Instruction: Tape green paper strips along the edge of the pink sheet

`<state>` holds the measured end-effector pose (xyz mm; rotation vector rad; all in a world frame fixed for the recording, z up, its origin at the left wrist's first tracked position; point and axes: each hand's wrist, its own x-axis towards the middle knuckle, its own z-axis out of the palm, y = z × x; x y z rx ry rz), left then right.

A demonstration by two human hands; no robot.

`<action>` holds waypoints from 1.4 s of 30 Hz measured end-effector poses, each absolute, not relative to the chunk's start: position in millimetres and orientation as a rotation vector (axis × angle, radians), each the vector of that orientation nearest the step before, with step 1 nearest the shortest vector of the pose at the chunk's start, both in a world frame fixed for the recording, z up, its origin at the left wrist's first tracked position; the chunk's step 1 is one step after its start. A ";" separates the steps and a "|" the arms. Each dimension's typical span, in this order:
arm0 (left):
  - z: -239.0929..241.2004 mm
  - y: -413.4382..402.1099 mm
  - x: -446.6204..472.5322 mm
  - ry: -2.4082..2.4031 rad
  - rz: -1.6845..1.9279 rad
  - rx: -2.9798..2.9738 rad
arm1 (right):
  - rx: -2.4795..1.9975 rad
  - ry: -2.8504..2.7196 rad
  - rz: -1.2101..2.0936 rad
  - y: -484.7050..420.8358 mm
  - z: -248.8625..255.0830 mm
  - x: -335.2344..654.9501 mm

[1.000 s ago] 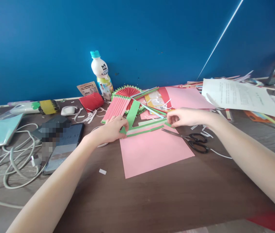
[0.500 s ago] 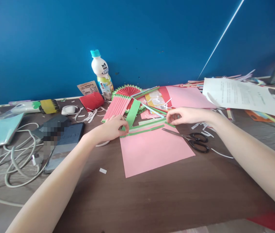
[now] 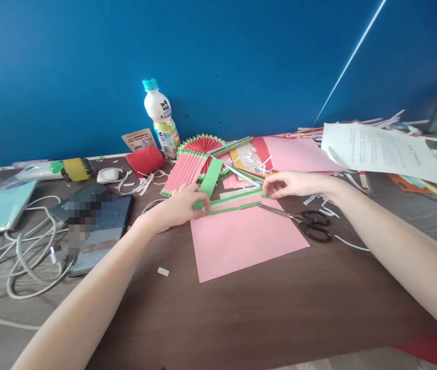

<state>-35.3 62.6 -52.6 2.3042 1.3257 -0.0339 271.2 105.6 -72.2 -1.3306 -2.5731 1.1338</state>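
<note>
A pink paper sheet [image 3: 245,239] lies on the dark wooden table [image 3: 241,318]. Along its far edge run thin green paper strips [image 3: 237,201]. My left hand [image 3: 182,204] pinches the left end of these strips with curled fingers. My right hand [image 3: 293,184] pinches their right end. A wider green strip [image 3: 211,177] leans just behind my left hand, beside a pleated pink and green paper [image 3: 184,172]. Black scissors [image 3: 310,223] lie on the table just below my right hand.
A drink bottle [image 3: 161,121] stands by the blue wall, with a folded paper fan [image 3: 203,144], a red roll [image 3: 145,160] and pink sheets [image 3: 299,154] around it. A phone [image 3: 102,231] and white cables [image 3: 18,257] lie left. White printed paper [image 3: 383,151] lies right.
My left hand has slid slightly right along the green strips, and my right hand has shifted a little left. The strips' ends have drawn closer together.
</note>
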 end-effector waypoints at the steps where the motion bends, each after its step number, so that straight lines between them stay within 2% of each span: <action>1: -52.7 63.0 -35.7 1.323 -0.032 2.303 | -1.327 -2.574 1.129 105.9 -72.2 271.4; 12: -50.8 60.5 -32.1 1.346 0.073 2.400 | -1.308 -2.531 1.132 107.6 -74.0 274.2; 16: -52.2 49.6 -19.6 1.142 0.224 2.607 | -1.322 -2.452 1.152 107.7 -74.4 275.0; 22: -68.6 38.5 -7.3 1.010 -0.020 2.731 | -1.334 -2.469 1.155 107.0 -75.4 272.5; 42: -73.5 39.6 -6.5 1.071 0.003 2.780 | -1.346 -2.464 1.077 104.5 -74.5 270.1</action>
